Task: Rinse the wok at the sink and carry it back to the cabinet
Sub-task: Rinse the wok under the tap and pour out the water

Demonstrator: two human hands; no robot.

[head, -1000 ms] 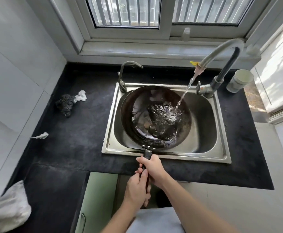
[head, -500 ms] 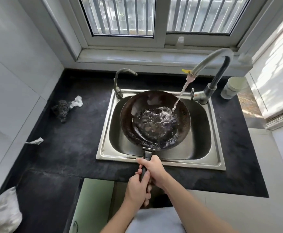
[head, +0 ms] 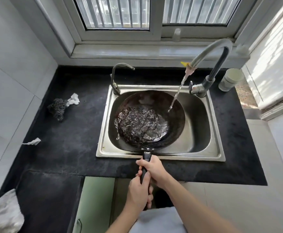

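The wok [head: 150, 120] sits inside the steel sink [head: 219, 148], bowl up, its long axis running from 12 o'clock to 6 o'clock: the dark round bowl lies toward 12 and the black handle [head: 146, 156] points to 6, crossing the sink's near rim toward the person. The bowl holds a churning pool of water that gathers from its middle toward its 8 o'clock side. A thin stream [head: 177, 93] falls from the tall curved tap [head: 209, 52] at the sink's 1 o'clock corner and strikes the wok's inner wall at about 2 o'clock. 2 hands hold the handle, 1 behind the other. The right hand [head: 154, 169] is nearer the bowl, its fingers wrapped tightly round the handle. The left hand [head: 138, 192] grips just behind it, touching it, fingers curled under and thumb laid along the handle's top. A smaller tap [head: 118, 73] stands at the sink's 11 o'clock corner. On the black counter [head: 70, 132], a wire scourer [head: 57, 108] lies at 9 o'clock of the sink, well apart from it, and a white cup [head: 231, 79] stands at 2 o'clock.
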